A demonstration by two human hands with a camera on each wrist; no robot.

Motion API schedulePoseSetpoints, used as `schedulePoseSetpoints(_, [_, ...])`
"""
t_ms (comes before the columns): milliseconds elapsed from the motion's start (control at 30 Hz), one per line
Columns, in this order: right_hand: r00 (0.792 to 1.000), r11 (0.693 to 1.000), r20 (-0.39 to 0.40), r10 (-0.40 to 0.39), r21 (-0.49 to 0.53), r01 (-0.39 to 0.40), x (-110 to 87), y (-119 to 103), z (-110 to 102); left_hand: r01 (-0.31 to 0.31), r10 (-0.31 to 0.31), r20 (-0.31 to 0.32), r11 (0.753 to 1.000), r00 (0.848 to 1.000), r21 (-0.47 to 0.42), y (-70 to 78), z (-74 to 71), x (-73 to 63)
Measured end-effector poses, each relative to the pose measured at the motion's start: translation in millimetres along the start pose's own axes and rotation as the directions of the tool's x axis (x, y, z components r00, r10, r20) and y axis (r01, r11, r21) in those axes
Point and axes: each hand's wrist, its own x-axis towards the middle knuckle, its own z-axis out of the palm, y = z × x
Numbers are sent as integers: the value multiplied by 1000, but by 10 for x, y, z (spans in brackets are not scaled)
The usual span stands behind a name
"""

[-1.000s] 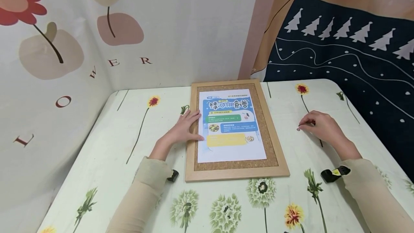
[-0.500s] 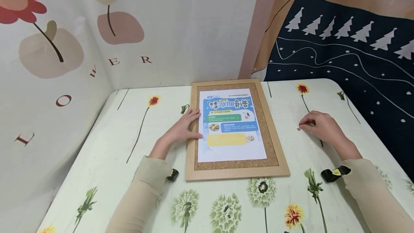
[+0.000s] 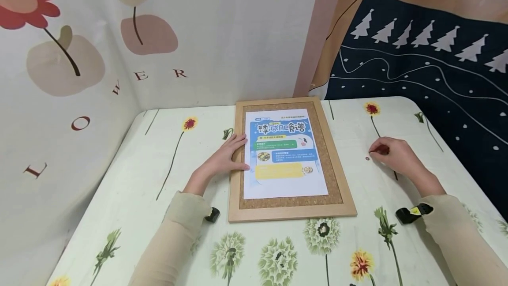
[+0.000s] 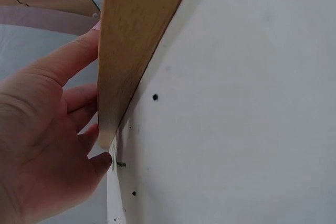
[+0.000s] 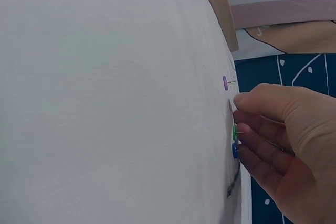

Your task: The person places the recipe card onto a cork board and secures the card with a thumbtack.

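A wood-framed cork board (image 3: 293, 213) lies on the table with a printed paper sheet (image 3: 285, 189) flat on it. My left hand (image 3: 221, 157) rests spread on the board's left edge, its thumb and fingertips reaching the frame and sheet edge. To the right of the board, my right hand (image 3: 394, 156) is low over the tabletop, fingers loosely bent. In the right wrist view, a purple thumbtack (image 5: 225, 83) lies just beyond the thumb. A green thumbtack (image 5: 234, 132) and a blue thumbtack (image 5: 234, 151) are by the other fingertips. Nothing visible is pinched between thumb and forefinger.
A floral cloth (image 3: 158, 233) covers the table. Behind it hangs a pale printed curtain (image 3: 238, 34), and at the right a dark cloth with white trees (image 3: 420, 65). Each wrist carries a black camera, such as the right wrist camera (image 3: 408, 215).
My right hand has shifted very slightly right, away from the small tack beside its fingertips. The left hand, board and sheet keep their places.
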Motion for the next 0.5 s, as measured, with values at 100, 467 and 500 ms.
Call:
schedulePoseSetpoints(100, [1000,999,6,17,29,-17,0,13,-3,-11,11,-1,1000,1000,-8,-8,3,-4])
schedulePoseSetpoints(467, [998,993,-5,60,107,-59,-9,2,17,-52,53,32,999,998,-10,-36,-32,-26])
schedulePoseSetpoints(500, [998,991,-2,69,119,-68,-11,-2,15,-54,54,36,998,998,-13,-40,-34,-30])
